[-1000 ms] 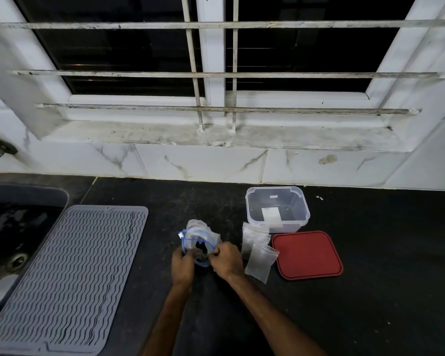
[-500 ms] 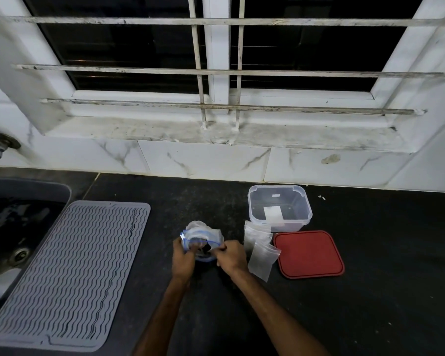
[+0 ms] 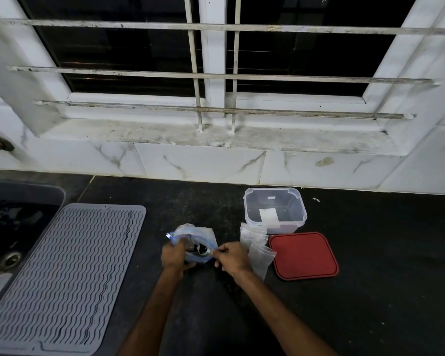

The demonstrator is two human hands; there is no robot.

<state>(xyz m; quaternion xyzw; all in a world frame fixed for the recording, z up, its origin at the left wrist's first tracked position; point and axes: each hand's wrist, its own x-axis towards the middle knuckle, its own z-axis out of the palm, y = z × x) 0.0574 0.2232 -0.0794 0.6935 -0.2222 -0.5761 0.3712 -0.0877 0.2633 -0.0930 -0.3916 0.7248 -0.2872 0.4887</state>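
As a blue-zippered bag [image 3: 201,233] is held over the counter [image 3: 370,304], beside the spare bags [image 3: 254,242], the left hand [image 3: 175,256] grips its rim while fingers [image 3: 220,251] of the right hand [image 3: 233,258] pinch the seal; a slipped pinch could spill its dark contents [image 3: 199,249].

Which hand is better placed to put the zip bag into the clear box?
Probably the right hand. It pinches the zip bag's rim on the side nearer the clear box, which stands open beside its red lid. The left hand grips the far side and would need to cross.
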